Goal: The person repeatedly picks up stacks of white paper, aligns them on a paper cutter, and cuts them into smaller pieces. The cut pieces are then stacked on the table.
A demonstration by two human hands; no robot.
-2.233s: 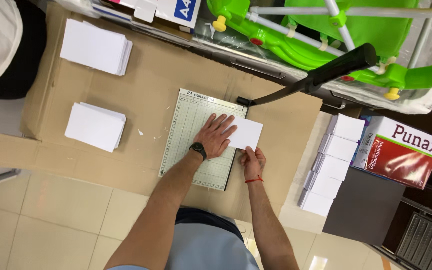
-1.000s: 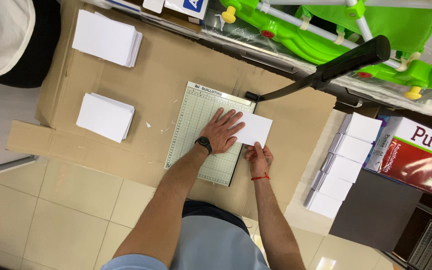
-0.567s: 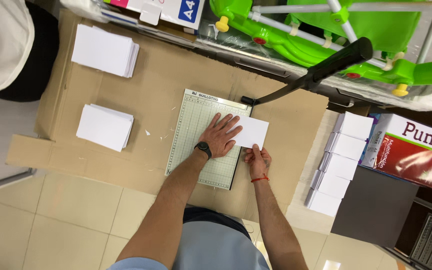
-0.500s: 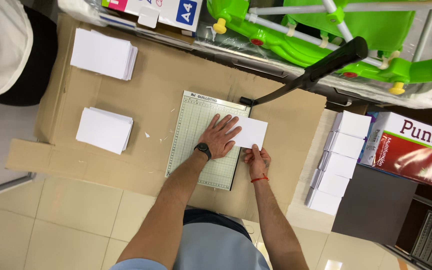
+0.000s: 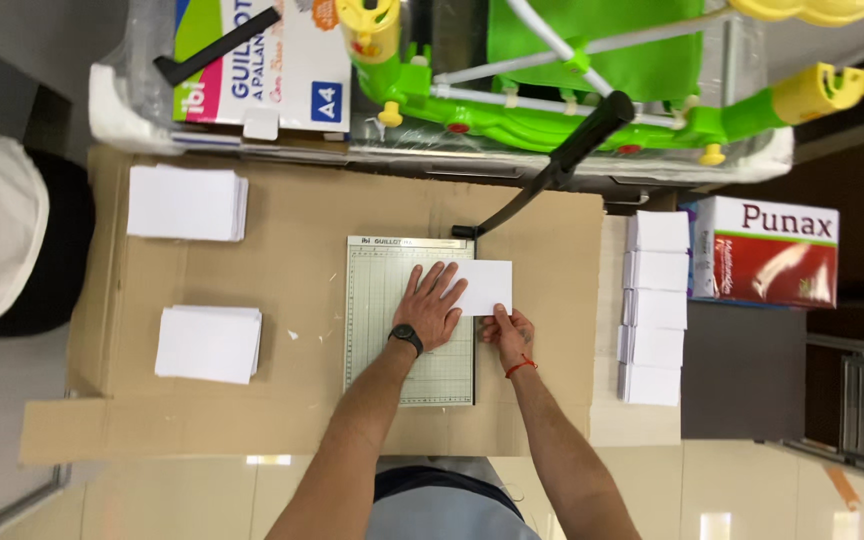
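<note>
Little moved since earlier; left hand [image 5: 430,308] still flat, fingers spread, on paper [image 5: 484,287], centre frame. Right hand [image 5: 508,334] pinches lower edge. Light, floppy; take by edge.

One paper cutter [image 5: 407,330] sits at centre, with two paper stacks [image 5: 187,203] at left. Five smaller stacks [image 5: 655,305] line the right, beside one red box [image 5: 764,252].

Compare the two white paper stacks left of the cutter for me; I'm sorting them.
The far paper stack lies near the cardboard's back edge; the near paper stack lies closer to the person. The far stack looks slightly wider. Both are white, neatly squared, and untouched by either hand.
</note>
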